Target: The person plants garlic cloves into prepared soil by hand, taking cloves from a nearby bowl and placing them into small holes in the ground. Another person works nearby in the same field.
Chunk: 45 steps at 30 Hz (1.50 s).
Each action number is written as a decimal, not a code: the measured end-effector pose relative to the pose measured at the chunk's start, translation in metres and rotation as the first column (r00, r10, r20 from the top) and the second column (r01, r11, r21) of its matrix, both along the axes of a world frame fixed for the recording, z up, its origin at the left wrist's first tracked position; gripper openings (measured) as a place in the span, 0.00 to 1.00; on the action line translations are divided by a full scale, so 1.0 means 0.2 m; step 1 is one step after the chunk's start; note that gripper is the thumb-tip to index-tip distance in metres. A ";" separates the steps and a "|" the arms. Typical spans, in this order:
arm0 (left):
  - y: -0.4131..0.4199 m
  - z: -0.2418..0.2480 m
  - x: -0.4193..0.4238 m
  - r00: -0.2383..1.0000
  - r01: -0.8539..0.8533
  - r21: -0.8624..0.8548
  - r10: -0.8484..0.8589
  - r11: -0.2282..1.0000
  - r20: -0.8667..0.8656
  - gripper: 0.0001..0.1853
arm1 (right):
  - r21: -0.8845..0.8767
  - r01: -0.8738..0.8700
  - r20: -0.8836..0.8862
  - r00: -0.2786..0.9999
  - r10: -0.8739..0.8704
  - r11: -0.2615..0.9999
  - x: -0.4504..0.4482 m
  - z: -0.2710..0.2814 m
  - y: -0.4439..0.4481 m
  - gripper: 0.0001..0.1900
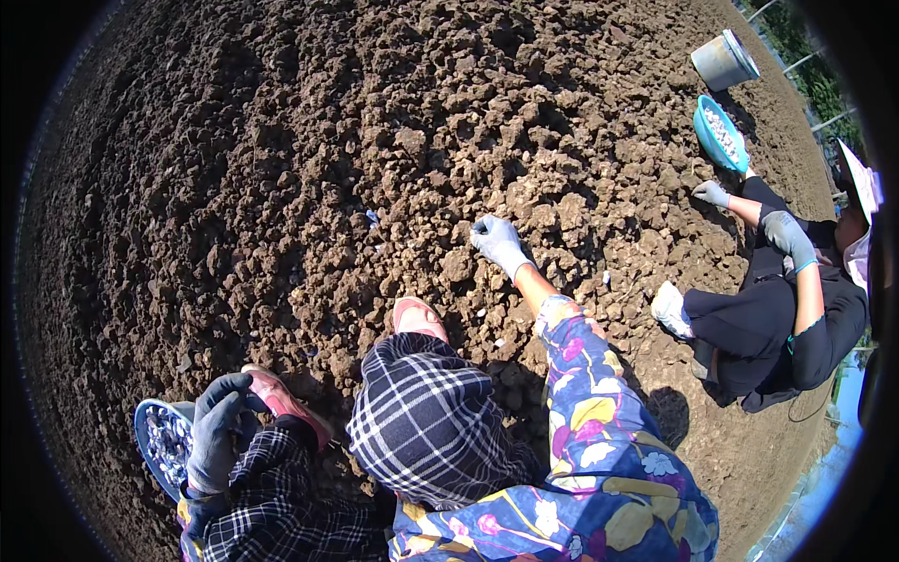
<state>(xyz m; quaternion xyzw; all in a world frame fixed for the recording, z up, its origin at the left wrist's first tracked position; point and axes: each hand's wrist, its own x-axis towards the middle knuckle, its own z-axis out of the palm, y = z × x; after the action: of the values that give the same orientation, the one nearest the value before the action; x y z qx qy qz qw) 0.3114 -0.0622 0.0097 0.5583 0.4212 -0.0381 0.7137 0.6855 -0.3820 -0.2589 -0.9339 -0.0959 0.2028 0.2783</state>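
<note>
My right hand, in a pale grey glove, reaches out just above the cloddy brown soil. Its thumb and fingertips come together; whether a small piece is pinched there is unclear. Low on the left, my left hand wears a darker grey glove and hovers over my knee with its fingers bent. What those fingers hold, if anything, is hidden. Just left of it stands a blue basin with many small whitish pieces, partly covered by the hand. A few pale bits, one a whitish piece, lie on the soil.
My pink shoes rest among the clods. At right a co-worker in dark clothes and gloves sits on the ground. Beyond are a turquoise basin of similar pieces and a tilted grey bucket. Smoother soil lies at lower right.
</note>
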 end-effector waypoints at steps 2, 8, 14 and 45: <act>0.08 -0.12 0.00 0.996 -0.094 0.098 0.095 0.991 0.003 0.13 | -0.122 -0.037 -0.011 0.999 0.036 0.992 -0.03 0.07 0.09 0.09; 0.26 -0.46 -0.08 0.993 -0.099 0.170 0.108 0.980 -0.042 0.15 | -0.254 -0.400 -0.078 0.916 0.394 0.880 -0.01 -0.03 0.00 0.13; 0.28 -0.59 -0.12 0.990 -0.071 0.062 0.078 0.996 -0.114 0.17 | 0.046 -0.099 -0.018 0.995 0.100 0.994 -0.12 -0.13 0.00 0.14; 0.27 -0.65 -0.09 0.958 -0.258 -0.143 0.233 0.955 -0.167 0.19 | -0.007 0.004 -0.038 0.999 -0.004 1.000 -0.22 -0.14 0.04 0.12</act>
<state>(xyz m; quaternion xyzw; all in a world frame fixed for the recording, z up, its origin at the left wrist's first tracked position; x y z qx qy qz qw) 0.2930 -0.0073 -0.1211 0.4366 0.5347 -0.0247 0.7231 0.6413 -0.3731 -0.2869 -0.9310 -0.0881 0.2204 0.2773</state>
